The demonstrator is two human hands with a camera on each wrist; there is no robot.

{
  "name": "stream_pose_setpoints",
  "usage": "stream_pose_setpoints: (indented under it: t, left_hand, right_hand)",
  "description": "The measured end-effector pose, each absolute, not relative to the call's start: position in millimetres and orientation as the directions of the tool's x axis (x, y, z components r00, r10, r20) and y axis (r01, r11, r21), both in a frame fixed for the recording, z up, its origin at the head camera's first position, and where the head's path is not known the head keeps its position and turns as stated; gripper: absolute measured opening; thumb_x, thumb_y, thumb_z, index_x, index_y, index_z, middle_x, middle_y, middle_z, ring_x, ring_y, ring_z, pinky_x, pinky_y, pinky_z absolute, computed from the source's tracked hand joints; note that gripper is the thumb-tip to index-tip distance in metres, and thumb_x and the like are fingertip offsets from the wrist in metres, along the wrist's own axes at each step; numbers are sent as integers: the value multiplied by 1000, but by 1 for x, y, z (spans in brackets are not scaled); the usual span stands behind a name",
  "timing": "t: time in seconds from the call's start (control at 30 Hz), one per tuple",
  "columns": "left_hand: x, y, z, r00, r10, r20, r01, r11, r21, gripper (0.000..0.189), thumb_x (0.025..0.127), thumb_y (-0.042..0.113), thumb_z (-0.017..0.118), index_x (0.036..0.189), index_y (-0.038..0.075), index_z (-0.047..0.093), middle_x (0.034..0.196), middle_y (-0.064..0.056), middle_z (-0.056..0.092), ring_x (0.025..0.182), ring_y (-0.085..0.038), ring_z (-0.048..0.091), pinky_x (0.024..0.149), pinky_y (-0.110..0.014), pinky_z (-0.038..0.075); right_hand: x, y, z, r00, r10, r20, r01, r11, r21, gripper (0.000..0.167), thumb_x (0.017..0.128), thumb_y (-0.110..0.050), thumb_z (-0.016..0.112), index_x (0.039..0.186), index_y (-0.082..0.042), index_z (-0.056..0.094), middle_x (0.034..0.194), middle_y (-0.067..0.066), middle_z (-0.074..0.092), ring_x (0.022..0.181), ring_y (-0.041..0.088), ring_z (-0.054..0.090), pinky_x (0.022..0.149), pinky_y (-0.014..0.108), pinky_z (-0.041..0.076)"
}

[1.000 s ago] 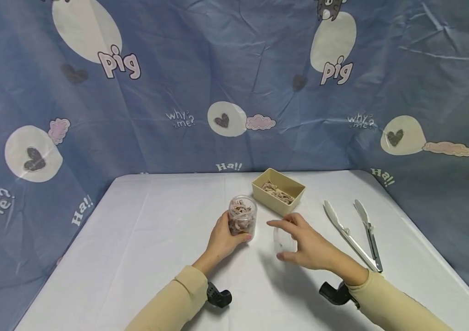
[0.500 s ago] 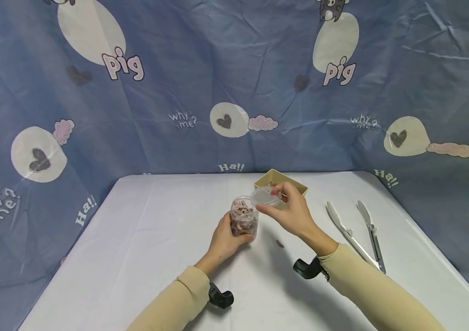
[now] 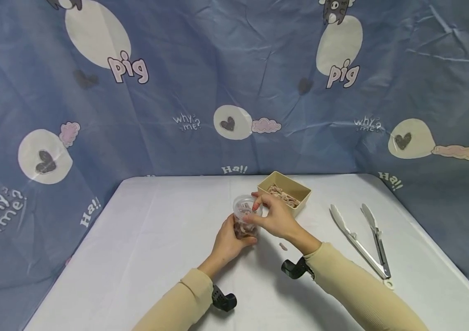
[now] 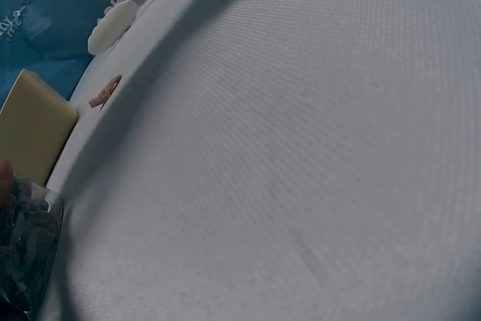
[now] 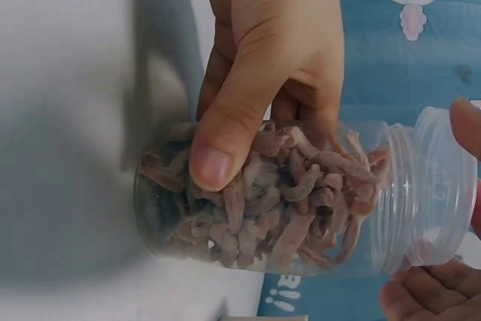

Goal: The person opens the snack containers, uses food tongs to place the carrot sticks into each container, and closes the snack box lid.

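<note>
Upright on the table stands a clear jar (image 3: 244, 229), packed with pinkish-brown strips that show plainly in the right wrist view. My left hand (image 3: 227, 242) grips the jar's side, its thumb (image 5: 218, 148) across the front. With thumb and fingers, my right hand (image 3: 274, 219) holds a translucent lid (image 5: 445, 186) by its edge at the jar's mouth. The lid sits over the threaded neck; whether its threads are engaged I cannot tell. In the left wrist view, only a corner of the jar (image 4: 30, 242) appears.
Behind the jar, to the right, is a beige box (image 3: 303, 200) with more strips inside. One loose strip (image 3: 283, 247) lies on the white tabletop (image 3: 168, 230). Spread metal tongs (image 3: 358, 246) lie farther right. A blue printed cloth (image 3: 201, 69) hangs behind the table.
My right hand has moved up and left, bringing the lid from beside the jar onto its mouth. A loose strip has come into view on the table. My left hand keeps its grip.
</note>
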State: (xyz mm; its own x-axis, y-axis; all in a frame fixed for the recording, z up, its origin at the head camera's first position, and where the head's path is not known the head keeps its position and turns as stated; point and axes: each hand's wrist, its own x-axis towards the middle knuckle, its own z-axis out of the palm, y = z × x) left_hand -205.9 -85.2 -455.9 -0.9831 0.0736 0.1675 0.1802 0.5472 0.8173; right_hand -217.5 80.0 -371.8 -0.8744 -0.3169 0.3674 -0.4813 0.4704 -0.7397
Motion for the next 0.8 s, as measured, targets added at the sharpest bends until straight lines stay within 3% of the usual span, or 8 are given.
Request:
stream_pose_setpoints:
  t: [0.43,0.67,0.8]
  left_hand:
    - [-205,-86,-456,-988,65,140,153,547,823,89,74,30,87,143,0,40,139,-22,52,132,-38,49,113,-53,39]
    - [-207,-86,-457,-985,81,154,173,546,820,87,74,27,87,142,-1,40,139,-23,52,132,-38,49,113,-53,39]
    - [-207,-86,-458,-983,93,157,182,539,823,87,75,26,86,143,-1,39,141,-23,51,133,-38,49,114,-54,38]
  right_hand:
    - [-226,86,-376,-845,-421,331,-515,469,-718,33,81,-13,80,104,0,61,139,22,57,131,39,53,111,50,44]
    - [-234,93,-367,-732,-617,288,-629,451,-633,37,87,-11,72,119,-2,58,146,23,49,136,41,46,112,56,39]
    - [-242,99,-365,-690,-693,208,-609,401,-684,44,91,-9,67,132,0,52,150,23,43,143,42,36,116,60,33]
